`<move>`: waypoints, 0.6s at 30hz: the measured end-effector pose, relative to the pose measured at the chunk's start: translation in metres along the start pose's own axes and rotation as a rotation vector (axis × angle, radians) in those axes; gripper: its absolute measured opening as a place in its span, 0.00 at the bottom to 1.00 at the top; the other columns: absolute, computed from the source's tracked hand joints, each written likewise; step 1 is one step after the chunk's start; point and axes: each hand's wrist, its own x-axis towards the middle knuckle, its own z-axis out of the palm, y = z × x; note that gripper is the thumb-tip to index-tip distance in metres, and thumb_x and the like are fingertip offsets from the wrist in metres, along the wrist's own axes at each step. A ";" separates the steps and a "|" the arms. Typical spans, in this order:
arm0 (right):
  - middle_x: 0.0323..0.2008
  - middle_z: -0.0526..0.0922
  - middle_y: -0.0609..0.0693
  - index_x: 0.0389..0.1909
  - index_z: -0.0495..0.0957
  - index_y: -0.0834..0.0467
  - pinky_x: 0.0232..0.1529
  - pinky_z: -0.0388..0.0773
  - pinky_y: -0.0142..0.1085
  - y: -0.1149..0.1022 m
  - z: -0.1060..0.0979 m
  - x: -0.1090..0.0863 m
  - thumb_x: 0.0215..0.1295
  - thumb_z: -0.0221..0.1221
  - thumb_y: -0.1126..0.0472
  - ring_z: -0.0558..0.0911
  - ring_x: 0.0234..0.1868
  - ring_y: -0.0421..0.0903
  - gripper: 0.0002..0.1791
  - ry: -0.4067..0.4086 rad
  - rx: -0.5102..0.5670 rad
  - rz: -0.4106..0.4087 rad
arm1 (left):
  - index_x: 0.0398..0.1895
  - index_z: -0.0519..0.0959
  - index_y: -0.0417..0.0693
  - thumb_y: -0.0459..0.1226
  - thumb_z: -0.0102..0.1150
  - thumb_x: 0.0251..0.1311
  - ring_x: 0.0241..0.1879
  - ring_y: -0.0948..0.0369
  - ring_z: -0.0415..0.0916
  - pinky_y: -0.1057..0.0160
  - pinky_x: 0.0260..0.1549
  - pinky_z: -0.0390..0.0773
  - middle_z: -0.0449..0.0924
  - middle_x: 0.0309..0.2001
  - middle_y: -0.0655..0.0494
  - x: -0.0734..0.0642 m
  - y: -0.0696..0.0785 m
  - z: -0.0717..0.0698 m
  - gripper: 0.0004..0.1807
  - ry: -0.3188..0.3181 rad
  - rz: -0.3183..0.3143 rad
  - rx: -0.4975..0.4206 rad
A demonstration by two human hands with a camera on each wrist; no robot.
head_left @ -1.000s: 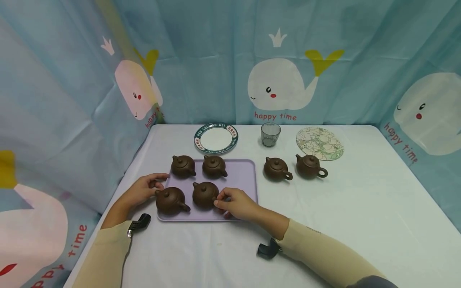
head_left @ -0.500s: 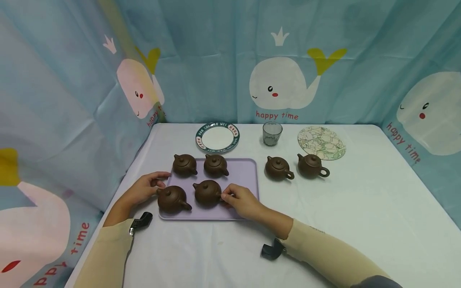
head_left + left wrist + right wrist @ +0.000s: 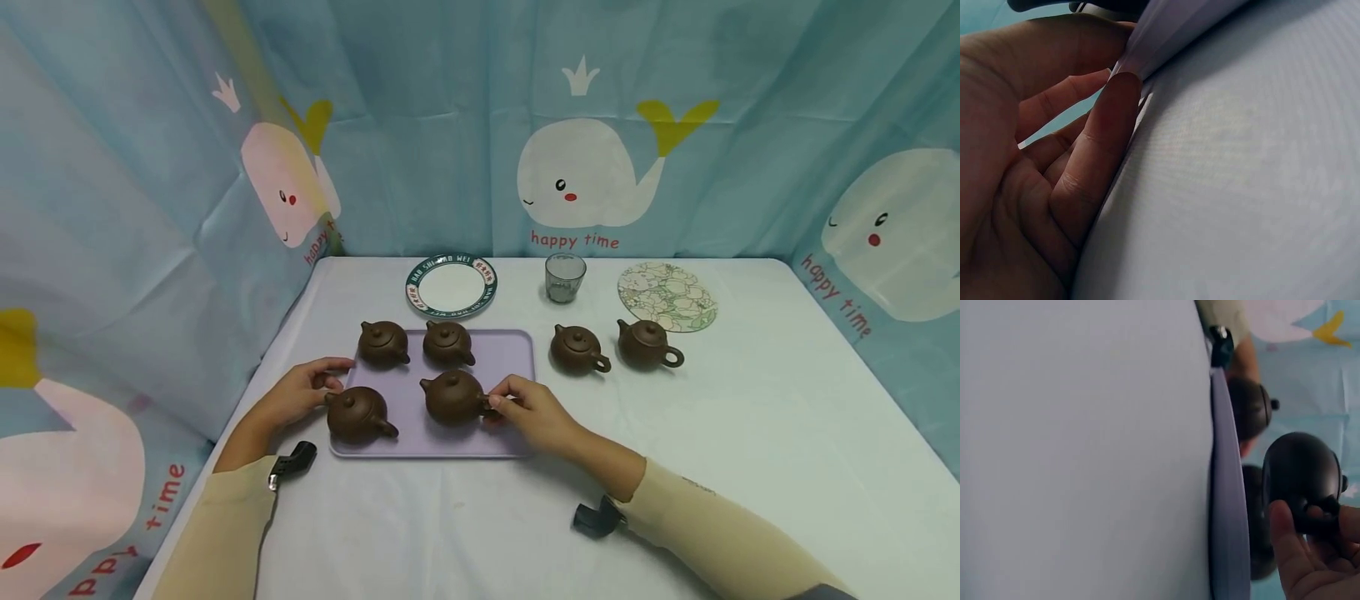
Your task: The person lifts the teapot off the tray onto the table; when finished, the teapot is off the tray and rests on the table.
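Note:
Several dark brown teapots are in the head view. My right hand point(image 3: 536, 414) pinches the handle of one teapot point(image 3: 452, 398) over the front right part of a lilac tray point(image 3: 517, 350). In the right wrist view, thumb and fingers close on that teapot's point(image 3: 1300, 469) handle, and its body appears raised above the tray rim point(image 3: 1230, 506). My left hand point(image 3: 296, 392) holds the tray's left edge between thumb and finger, close beside the front left teapot point(image 3: 357, 415). Two more teapots, a left one point(image 3: 383, 344) and a right one point(image 3: 447, 343), stand along the tray's back.
Right of the tray stand two more teapots, one nearer point(image 3: 576, 350) and one farther right point(image 3: 647, 344). Behind are a green-rimmed plate point(image 3: 452, 312), a clear glass point(image 3: 564, 279) and a round patterned mat point(image 3: 667, 297). A whale-print curtain point(image 3: 420, 167) encloses the white table point(image 3: 750, 375).
My right hand has moved the teapot by its handle to the right and slightly back, apparently lifting it. The left hand stays at the tray's edge.

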 end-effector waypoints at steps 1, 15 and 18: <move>0.39 0.83 0.61 0.41 0.75 0.69 0.43 0.80 0.42 -0.001 -0.005 -0.002 0.72 0.53 0.64 0.84 0.40 0.58 0.09 0.008 0.008 -0.004 | 0.64 0.68 0.31 0.20 0.55 0.54 0.35 0.59 0.74 0.67 0.30 0.74 0.78 0.34 0.44 0.000 0.000 0.000 0.30 -0.004 0.003 -0.004; 0.43 0.79 0.65 0.43 0.72 0.71 0.43 0.79 0.39 -0.018 -0.096 -0.039 0.73 0.51 0.65 0.83 0.42 0.62 0.10 0.188 -0.094 -0.004 | 0.64 0.69 0.34 0.24 0.59 0.56 0.36 0.57 0.74 0.68 0.34 0.74 0.78 0.35 0.44 0.003 -0.005 -0.001 0.29 -0.002 -0.002 0.047; 0.44 0.78 0.66 0.43 0.72 0.73 0.43 0.80 0.39 -0.023 -0.118 -0.048 0.73 0.51 0.65 0.84 0.42 0.57 0.12 0.207 -0.127 -0.024 | 0.64 0.69 0.34 0.25 0.60 0.56 0.37 0.56 0.74 0.68 0.34 0.74 0.77 0.35 0.45 0.003 -0.004 -0.001 0.29 -0.005 -0.009 0.052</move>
